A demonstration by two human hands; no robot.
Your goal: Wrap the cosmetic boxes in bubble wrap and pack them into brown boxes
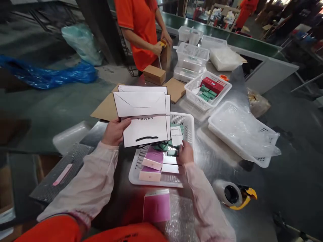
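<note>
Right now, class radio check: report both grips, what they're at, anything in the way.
Left grip closed on white, black-edged paper bags. Right grip at small white printed slip. Bags partly cover white perforated plastic basket.

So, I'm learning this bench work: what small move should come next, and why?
Probably the left hand should draw the white, black-edged paper bags aside: they overhang the white plastic basket, hiding part of it, while the right hand reaches in.

Dim indoor light, soft glare on the metal table [202, 161], edges apparently blurred.
</note>
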